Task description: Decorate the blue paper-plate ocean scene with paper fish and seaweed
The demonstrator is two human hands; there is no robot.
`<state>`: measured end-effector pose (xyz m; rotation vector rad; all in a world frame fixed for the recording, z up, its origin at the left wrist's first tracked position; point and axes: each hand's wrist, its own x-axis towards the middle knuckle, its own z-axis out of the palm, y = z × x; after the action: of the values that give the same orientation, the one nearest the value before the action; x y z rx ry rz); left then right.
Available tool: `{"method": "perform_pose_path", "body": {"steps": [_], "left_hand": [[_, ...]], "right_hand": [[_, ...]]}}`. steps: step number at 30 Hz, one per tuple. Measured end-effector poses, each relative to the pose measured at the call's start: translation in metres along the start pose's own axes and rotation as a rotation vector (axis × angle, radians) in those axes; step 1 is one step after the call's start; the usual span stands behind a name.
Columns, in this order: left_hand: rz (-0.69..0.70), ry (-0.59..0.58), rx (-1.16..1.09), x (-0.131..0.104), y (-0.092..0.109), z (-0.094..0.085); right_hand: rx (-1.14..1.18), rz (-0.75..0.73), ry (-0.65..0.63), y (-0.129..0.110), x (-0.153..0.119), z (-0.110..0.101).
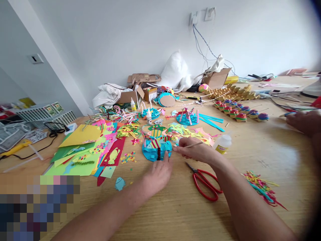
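Observation:
A round blue craft base with paper fish and a dark pipe-cleaner piece stands on the wooden table. My left hand touches its front edge, fingers reaching onto the blue surface. At its right side my right hand is closed around a thin wooden stick, its fingertips close to the base. A striped paper fish sits upright on the base. Red-handled scissors lie below my right hand, and a clear glue bottle stands just beyond my right wrist.
Coloured paper sheets and cut strips spread to the left. Two more blue bases stand behind. Painted egg-carton pieces and a strip pile lie right. Another person's hand is at the right edge.

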<state>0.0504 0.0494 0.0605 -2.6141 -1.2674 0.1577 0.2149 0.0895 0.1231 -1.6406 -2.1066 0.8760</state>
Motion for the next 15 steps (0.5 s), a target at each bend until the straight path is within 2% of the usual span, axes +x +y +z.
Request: {"method": "perform_pose_path", "body": {"steps": [3,9,15], "left_hand": [[0.003,-0.001,-0.001,-0.0002,0.0000,0.0001],[-0.004,-0.032,0.015,0.0023,0.0005,-0.0042],[0.000,-0.062,-0.024,0.0044,-0.0003,-0.0030]], "right_hand": [[-0.118,0.038,0.021,0.0010,0.0020,0.0008],[-0.045,0.055,-0.040,-0.0045,-0.0019,-0.0004],[-0.001,0.036,-0.023,-0.0033,-0.0022,0.0003]]}}
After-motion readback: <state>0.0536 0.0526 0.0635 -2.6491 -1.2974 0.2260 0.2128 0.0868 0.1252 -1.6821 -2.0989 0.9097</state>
